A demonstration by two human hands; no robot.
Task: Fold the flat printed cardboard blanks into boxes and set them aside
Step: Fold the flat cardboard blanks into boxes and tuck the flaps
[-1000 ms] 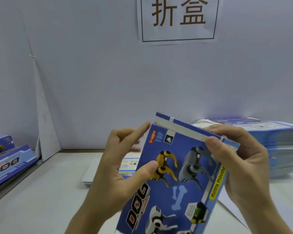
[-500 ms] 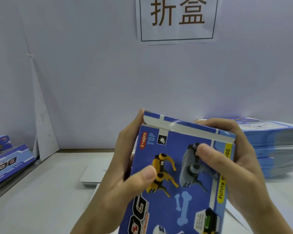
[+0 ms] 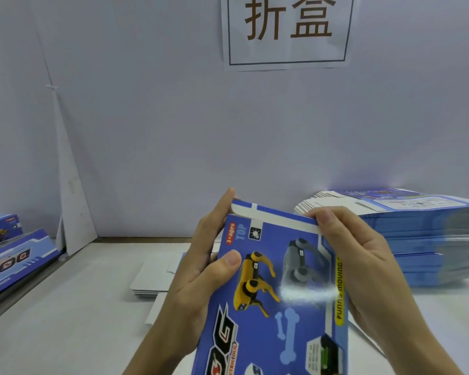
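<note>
While aloft over the table (image 3: 65, 307), blue box (image 3: 278, 339) in the grasp of left hand (image 3: 198, 282) and right hand (image 3: 363, 266) alike.

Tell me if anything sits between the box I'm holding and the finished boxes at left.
Nothing visible blocks it. The left hand and right hand grip the box above the table; only flat white sheets lie between it and the finished boxes, likely too low to matter.
</note>
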